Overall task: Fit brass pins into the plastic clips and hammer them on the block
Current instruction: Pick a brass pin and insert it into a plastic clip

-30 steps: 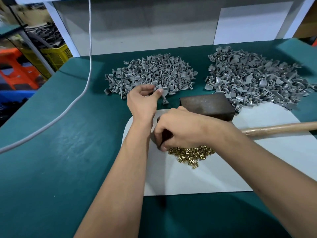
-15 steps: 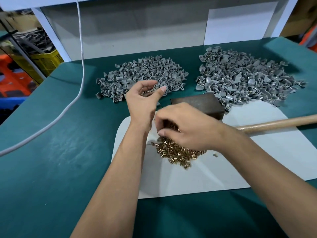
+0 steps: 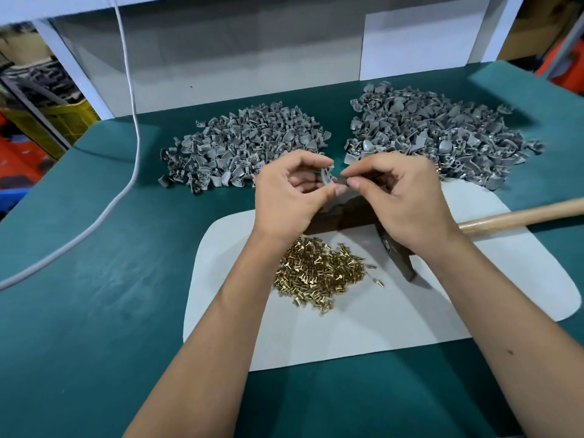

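Centre of frame: the left hand point(image 3: 287, 194) pinches a grey plastic clip point(image 3: 327, 175) between thumb and fingers. The right hand point(image 3: 401, 197) meets it fingertip to fingertip, fingers pinched together; any pin between them is too small to tell. Both are above the dark block point(image 3: 344, 213).

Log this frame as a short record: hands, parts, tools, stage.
left hand: pinches a grey clip above the block
right hand: fingertips pinched at the clip; the pin itself is too small to make out
pins: loose brass heap on the white mat
clip piles: left pile and right pile at the far side of the table
hammer: lies on the mat, unheld
stage: fitting a pin, not yet hammering
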A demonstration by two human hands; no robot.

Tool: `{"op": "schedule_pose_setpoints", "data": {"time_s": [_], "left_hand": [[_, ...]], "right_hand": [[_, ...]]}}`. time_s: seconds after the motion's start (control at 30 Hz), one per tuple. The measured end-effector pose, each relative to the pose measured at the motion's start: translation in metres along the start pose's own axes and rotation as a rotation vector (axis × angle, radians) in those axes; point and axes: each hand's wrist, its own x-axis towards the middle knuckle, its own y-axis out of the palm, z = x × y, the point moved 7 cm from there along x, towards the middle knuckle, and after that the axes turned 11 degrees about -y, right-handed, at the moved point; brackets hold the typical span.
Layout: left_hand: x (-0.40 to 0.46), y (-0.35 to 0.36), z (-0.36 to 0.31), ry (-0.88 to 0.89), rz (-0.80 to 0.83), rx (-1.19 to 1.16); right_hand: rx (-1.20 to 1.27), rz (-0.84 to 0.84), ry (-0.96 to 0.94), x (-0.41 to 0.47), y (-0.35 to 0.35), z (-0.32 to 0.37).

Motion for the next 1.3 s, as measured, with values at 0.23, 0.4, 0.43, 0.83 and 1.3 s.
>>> {"op": "schedule_pose_setpoints", "data": {"time_s": [0.23, 0.4, 0.43, 0.83, 1.3], "left_hand": [[-0.004, 0.01, 0.0, -0.03, 0.09, -0.042], [-0.005, 0.012, -0.001, -0.053, 0.124, -0.048], [-0.006, 0.012, -0.001, -0.062, 0.132, -0.055], [-0.007, 0.01, -0.006, -0.002, 0.058, 0.065], [-0.009, 0.006, -0.011, 0.07, 0.019, 0.16]], "right_hand": [[-0.05, -0.044, -0.024, -0.002, 0.0, 0.007], [-0.063, -0.081, -0.036, -0.003, -0.002, 0.009], [-0.065, -0.082, -0.036, -0.003, -0.002, 0.009], [-0.11, -0.07, -0.065, -0.004, 0.002, 0.016], [-0.095, 0.031, -0.091, 0.001, 0.01, 0.01]]}}
